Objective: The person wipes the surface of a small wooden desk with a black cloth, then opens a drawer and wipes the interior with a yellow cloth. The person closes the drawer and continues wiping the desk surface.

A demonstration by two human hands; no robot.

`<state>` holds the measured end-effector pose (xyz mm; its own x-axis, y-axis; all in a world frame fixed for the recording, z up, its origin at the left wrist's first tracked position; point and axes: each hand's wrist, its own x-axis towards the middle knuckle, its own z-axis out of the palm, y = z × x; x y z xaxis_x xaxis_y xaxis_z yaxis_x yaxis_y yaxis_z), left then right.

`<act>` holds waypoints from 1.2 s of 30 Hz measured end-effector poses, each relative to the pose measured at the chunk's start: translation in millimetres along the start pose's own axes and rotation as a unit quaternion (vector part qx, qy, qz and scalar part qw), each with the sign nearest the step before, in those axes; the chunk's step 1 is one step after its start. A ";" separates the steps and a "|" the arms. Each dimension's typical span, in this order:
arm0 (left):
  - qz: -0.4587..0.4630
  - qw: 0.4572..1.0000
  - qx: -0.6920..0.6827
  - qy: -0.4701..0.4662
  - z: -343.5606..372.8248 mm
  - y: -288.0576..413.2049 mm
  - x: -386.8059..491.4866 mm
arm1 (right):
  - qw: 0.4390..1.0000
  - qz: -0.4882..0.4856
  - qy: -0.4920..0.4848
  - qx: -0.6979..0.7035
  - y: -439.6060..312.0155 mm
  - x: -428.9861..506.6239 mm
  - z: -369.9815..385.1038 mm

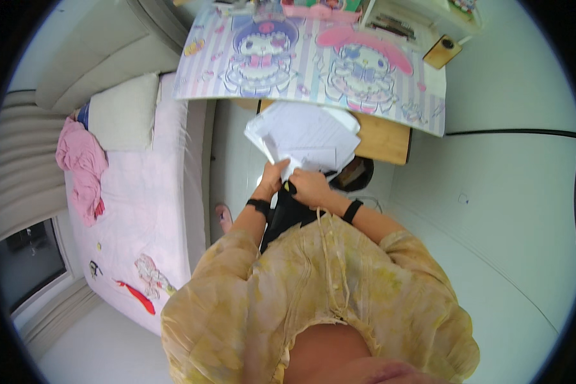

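Observation:
A loose stack of white paper sheets (302, 129), some with faint printing, spreads out in front of me, over part of a wooden bench top. My left hand (272, 176) pinches the near left edge of the sheets. Close beside it, my right hand (311, 188) is closed around a tool with a black and yellow handle (289, 186), held against the near edge of the paper. The fingers hide most of this tool, so its kind is unclear. A thin dark piece (330, 173) shows past the right knuckles.
Beyond the paper is a table with a cartoon-print mat (307, 62), a phone (442, 51) and a white shelf (398, 19). The wooden bench (384, 137) stands below it. A dark bin (368, 178) holds some items. At left is a bed (139, 201); a pink slipper (224, 217) lies beside it.

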<state>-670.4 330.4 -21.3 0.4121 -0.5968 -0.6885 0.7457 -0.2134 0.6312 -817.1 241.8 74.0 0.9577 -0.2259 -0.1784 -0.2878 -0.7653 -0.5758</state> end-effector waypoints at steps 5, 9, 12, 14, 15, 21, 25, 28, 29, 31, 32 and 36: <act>-0.001 1.000 0.024 0.005 -41.3 14.4 -4.9 | 0.985 0.056 -0.011 0.162 -3.4 -8.1 -53.7; -0.004 0.999 0.022 -0.029 -79.8 43.1 -28.6 | 0.982 0.050 0.022 0.180 5.6 -24.6 -106.9; 0.010 0.999 0.032 -0.017 -99.9 64.5 -55.3 | 0.963 0.075 0.048 0.253 12.4 -38.9 -131.5; 0.020 0.999 0.048 -0.013 -105.8 79.1 -66.7 | 0.933 0.112 0.050 0.338 15.6 -43.9 -137.1; 0.024 0.998 0.052 -0.015 -107.5 84.4 -71.7 | 0.936 0.113 0.060 0.327 17.6 -44.9 -137.9; 0.089 0.996 0.008 -0.010 -92.7 102.9 -68.2 | 0.924 0.131 0.070 0.352 30.7 -47.4 -130.1; 0.127 0.990 -0.068 0.007 -80.9 106.0 -58.3 | 0.923 0.120 0.076 0.357 39.1 -52.9 -130.0; 0.146 0.980 -0.132 0.033 -77.1 122.4 -42.2 | 0.915 0.131 0.089 0.372 43.3 -55.2 -131.6; 0.146 0.976 -0.152 0.050 -75.8 130.0 -35.0 | 0.907 0.140 0.089 0.387 43.8 -55.6 -131.5; 0.160 0.965 -0.199 0.052 -75.3 151.7 -19.2 | 0.899 0.158 0.107 0.394 45.0 -55.9 -132.5; 0.167 0.962 -0.208 0.063 -74.7 163.7 -11.4 | 0.893 0.161 0.118 0.404 45.7 -55.7 -133.5; 0.178 0.949 -0.255 0.040 -70.3 219.1 25.0 | 0.845 0.185 0.184 0.466 50.1 -52.9 -141.3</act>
<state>-459.9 323.0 74.8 0.7091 -0.4957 -0.5014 0.6996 0.4063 0.5877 -881.3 130.3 167.4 0.6885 -0.6497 -0.3222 -0.2832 0.1681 -0.9442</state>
